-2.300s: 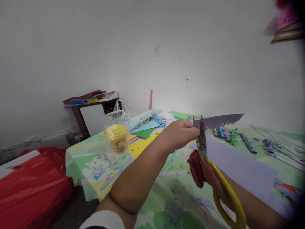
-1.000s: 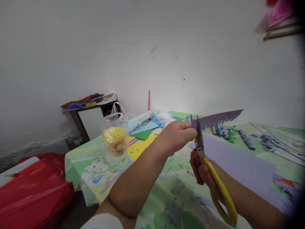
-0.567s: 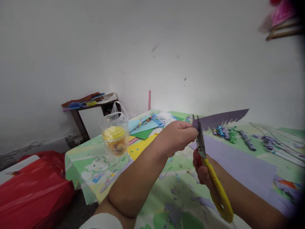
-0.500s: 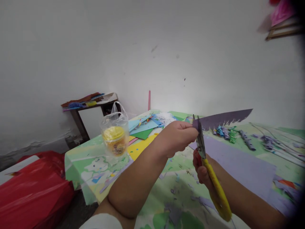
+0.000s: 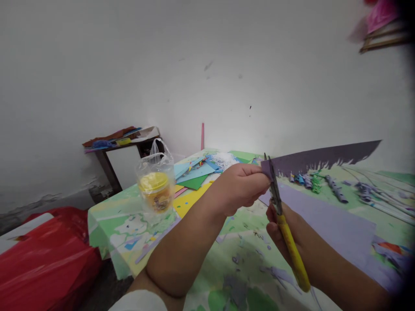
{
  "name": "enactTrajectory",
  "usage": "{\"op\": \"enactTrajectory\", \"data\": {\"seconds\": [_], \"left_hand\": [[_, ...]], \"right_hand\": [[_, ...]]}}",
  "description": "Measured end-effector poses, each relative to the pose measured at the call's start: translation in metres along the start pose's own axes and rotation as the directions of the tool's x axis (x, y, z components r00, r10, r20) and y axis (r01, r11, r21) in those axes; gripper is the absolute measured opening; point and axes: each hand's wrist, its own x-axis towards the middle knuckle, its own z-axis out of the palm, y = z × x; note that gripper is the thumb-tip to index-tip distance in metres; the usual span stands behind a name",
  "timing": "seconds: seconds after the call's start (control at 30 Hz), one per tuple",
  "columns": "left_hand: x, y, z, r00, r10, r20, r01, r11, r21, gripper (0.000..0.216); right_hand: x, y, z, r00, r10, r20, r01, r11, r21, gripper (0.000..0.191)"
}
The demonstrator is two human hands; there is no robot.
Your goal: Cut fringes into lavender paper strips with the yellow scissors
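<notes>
My left hand [image 5: 246, 185] pinches the near end of a long purple paper strip [image 5: 317, 155], which stretches out to the right above the table. Fine cuts fringe its lower edge. My right hand [image 5: 283, 229] is closed on a pair of scissors [image 5: 292, 250] with yellow handles. The blades point upward and cross the strip just beside my left fingers, standing slightly apart at the tips. Below lies a large lilac sheet [image 5: 324, 224] on the patterned green tablecloth.
Rolled, fringed paper pieces [image 5: 337, 189] and white stems [image 5: 389, 207] lie at the right. Left of my arm stands a yellow-lidded tub [image 5: 155, 190] in a clear bag. Coloured sheets [image 5: 194, 177] and white shreds [image 5: 223, 160] are at the back. A red bag [image 5: 55, 255] sits at the left.
The purple strip now reaches further right and shows more of its length. The scissors' handles have drawn closer together, and my right hand has shifted slightly right.
</notes>
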Motion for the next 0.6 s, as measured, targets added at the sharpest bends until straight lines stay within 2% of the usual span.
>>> {"op": "enactTrajectory", "data": {"seconds": [0.1, 0.2, 0.4, 0.6], "left_hand": [[-0.0023, 0.0007, -0.0005, 0.987, 0.123, -0.099, -0.102, 0.975, 0.195, 0.019], [-0.0048, 0.0031, -0.0014, 0.975, 0.181, -0.131, -0.132, 0.939, 0.317, 0.017], [-0.0052, 0.0045, -0.0055, 0.981, 0.163, -0.101, -0.104, 0.893, 0.438, 0.019], [-0.0036, 0.0047, -0.0061, 0.987, 0.126, -0.097, -0.064, 0.875, 0.481, 0.019]], "right_hand": [[-0.0003, 0.0008, -0.0025, 1.000, 0.024, 0.015, -0.024, 1.000, -0.002, 0.030], [-0.0030, 0.0045, -0.0025, 0.999, 0.014, 0.032, -0.015, 0.999, 0.037, 0.033], [-0.0076, 0.0026, -0.0027, 0.994, -0.042, 0.099, 0.028, 0.990, 0.138, 0.033], [-0.0066, 0.0000, -0.0021, 0.992, -0.048, 0.116, 0.027, 0.984, 0.176, 0.038]]}}
